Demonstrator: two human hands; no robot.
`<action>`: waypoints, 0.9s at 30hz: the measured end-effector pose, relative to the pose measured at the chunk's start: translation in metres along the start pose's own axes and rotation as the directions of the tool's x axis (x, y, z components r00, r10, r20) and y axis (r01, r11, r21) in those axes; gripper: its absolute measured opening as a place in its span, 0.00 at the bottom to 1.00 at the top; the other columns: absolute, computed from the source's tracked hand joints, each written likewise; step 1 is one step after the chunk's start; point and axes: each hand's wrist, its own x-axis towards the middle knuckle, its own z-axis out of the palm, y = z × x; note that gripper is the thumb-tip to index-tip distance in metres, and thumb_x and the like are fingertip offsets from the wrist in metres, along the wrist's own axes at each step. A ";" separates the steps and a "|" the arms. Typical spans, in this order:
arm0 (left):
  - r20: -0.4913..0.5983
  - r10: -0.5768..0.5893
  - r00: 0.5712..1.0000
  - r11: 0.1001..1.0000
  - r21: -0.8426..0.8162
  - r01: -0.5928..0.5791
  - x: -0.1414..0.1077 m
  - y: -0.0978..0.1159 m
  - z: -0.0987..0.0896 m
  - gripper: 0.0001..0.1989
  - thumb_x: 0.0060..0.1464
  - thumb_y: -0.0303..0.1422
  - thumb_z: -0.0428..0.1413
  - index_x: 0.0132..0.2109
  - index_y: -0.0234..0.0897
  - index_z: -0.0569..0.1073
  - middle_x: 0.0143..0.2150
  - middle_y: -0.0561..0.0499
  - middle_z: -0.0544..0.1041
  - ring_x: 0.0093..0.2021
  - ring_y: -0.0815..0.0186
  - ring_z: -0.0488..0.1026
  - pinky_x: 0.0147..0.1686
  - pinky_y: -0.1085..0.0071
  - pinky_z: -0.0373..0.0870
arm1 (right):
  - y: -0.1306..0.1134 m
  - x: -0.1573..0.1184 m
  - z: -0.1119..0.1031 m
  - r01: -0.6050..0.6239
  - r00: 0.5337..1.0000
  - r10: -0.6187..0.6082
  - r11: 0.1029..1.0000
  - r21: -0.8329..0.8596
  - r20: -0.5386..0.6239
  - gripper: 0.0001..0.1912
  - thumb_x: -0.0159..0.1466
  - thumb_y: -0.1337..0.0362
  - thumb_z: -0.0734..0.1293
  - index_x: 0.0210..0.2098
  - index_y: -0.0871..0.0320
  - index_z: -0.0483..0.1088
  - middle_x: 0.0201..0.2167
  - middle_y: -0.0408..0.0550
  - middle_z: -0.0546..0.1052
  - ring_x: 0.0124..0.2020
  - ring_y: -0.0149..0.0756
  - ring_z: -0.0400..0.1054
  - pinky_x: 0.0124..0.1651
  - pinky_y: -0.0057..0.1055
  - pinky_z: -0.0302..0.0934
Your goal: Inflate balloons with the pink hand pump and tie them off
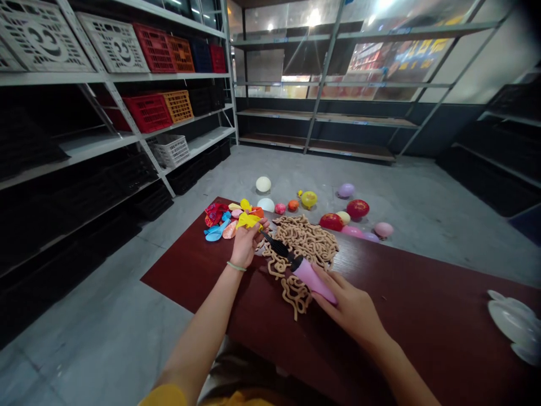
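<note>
My right hand (pixel 353 307) is wrapped around the pink barrel of a balloon pump (pixel 315 279). The pump's black tapered front end points up and left toward my left hand (pixel 247 243). Between the closed fingertips of that hand is a limp yellow balloon (pixel 248 221), close to the pump's tip; whether the two touch is hidden by the fingers. Just beyond lie loose uninflated balloons, among them a blue one (pixel 216 231) and a red one (pixel 215 213). Under and behind the pump spreads a heap of tan, curled, worm-like strands (pixel 308 239).
The dark red table (pixel 186 270) also carries white dish-like pieces (pixel 513 324) at its right end. Inflated balloons, such as a red one (pixel 358 209) and a purple one (pixel 346 190), rest on the grey floor beyond. Metal shelving with crates (pixel 152 113) lines the left and back.
</note>
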 end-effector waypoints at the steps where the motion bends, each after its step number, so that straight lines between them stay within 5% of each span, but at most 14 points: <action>1: 0.006 -0.002 1.000 1.000 0.000 0.002 -0.001 -0.001 0.001 0.17 0.53 0.30 0.64 0.50 0.35 0.74 0.49 0.43 0.81 0.47 0.62 0.79 0.49 0.66 0.76 | -0.001 0.000 0.001 0.001 1.000 -0.001 1.000 -0.005 -0.001 0.30 0.70 0.51 0.59 0.70 0.44 0.51 0.52 0.49 0.76 0.44 0.44 0.76 0.37 0.37 0.72; 21: 0.038 -0.073 0.997 0.992 0.101 0.069 -0.010 -0.016 0.011 0.20 0.50 0.36 0.66 0.48 0.33 0.74 0.44 0.42 0.81 0.44 0.58 0.80 0.43 0.64 0.76 | -0.008 0.004 0.007 -0.073 0.997 0.074 0.997 -0.033 0.024 0.31 0.69 0.50 0.60 0.69 0.45 0.53 0.55 0.51 0.74 0.43 0.44 0.76 0.36 0.35 0.72; 27: 0.037 -0.113 0.993 0.993 -0.040 0.115 -0.023 -0.022 0.031 0.23 0.53 0.39 0.64 0.53 0.38 0.70 0.42 0.46 0.80 0.44 0.60 0.78 0.41 0.65 0.76 | -0.013 0.005 0.007 -0.067 0.998 0.067 0.998 0.011 -0.001 0.32 0.70 0.52 0.60 0.70 0.48 0.50 0.58 0.54 0.73 0.47 0.46 0.75 0.39 0.39 0.73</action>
